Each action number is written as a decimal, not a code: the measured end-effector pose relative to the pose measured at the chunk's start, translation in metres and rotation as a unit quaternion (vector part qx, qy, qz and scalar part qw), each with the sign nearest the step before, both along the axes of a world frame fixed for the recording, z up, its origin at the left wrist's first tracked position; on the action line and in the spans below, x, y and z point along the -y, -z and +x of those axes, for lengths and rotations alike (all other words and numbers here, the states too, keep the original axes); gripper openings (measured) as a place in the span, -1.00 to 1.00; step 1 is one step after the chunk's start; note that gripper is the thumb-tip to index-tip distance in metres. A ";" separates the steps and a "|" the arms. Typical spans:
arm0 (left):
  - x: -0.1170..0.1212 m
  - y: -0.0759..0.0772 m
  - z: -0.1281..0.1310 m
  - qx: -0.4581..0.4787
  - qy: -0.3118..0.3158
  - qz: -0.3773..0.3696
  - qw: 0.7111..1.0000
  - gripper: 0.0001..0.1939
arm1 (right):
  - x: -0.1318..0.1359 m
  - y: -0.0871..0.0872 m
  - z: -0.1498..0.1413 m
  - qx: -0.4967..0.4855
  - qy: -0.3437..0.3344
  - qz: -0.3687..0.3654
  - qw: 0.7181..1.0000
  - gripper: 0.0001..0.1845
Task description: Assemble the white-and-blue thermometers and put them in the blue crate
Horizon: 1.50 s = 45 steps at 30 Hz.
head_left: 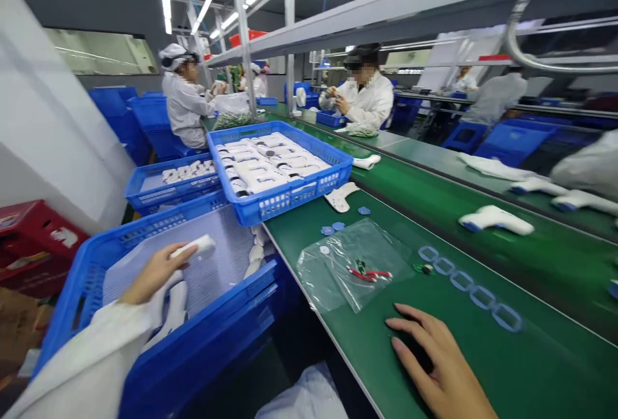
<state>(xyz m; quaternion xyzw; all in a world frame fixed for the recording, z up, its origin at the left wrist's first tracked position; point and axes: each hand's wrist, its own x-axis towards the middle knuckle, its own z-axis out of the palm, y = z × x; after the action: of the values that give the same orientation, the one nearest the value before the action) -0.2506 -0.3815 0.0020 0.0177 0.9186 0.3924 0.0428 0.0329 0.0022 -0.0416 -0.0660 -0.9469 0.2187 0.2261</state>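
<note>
Piece (206, 245), white, clamped in left hand (157, 271) above lined blue crate (232, 306), likely to drop if that hold loosens; right hand (439, 361), spread, gripping nothing, on green tabletop (360, 335) bearing clear bag (345, 248), right of crate; strip lights (165, 0) and co-workers (371, 107) in white beyond crate.

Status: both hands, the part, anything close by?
Left hand: fingers round white part, above blue crate. Right hand: at green worktop, nothing visibly held. Clear plastic bag just beyond right fingertips.
</note>
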 end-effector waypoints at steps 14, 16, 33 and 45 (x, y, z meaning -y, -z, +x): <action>-0.257 -0.091 0.123 0.127 0.607 0.210 0.756 -0.54 | -0.017 -0.091 0.055 -0.074 0.002 0.048 0.996 -0.30; -0.306 -0.080 0.140 0.188 0.667 0.248 0.677 -0.50 | -0.031 -0.092 0.070 -0.054 0.021 0.069 0.996 -0.29; -0.385 -0.022 0.224 0.472 0.499 0.428 0.588 -0.52 | -0.065 -0.102 0.102 -0.125 0.162 -0.394 0.896 -0.82; -0.376 -0.024 0.222 0.314 0.606 0.393 0.616 -0.50 | -0.049 -0.104 0.090 -0.191 0.135 -0.518 0.823 -0.74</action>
<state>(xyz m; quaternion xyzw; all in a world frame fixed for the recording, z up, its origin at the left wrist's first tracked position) -0.0282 -0.0056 0.0259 0.4616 0.3876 0.5825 0.5453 0.1231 0.0513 0.0624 -0.2573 -0.6140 0.6523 0.3624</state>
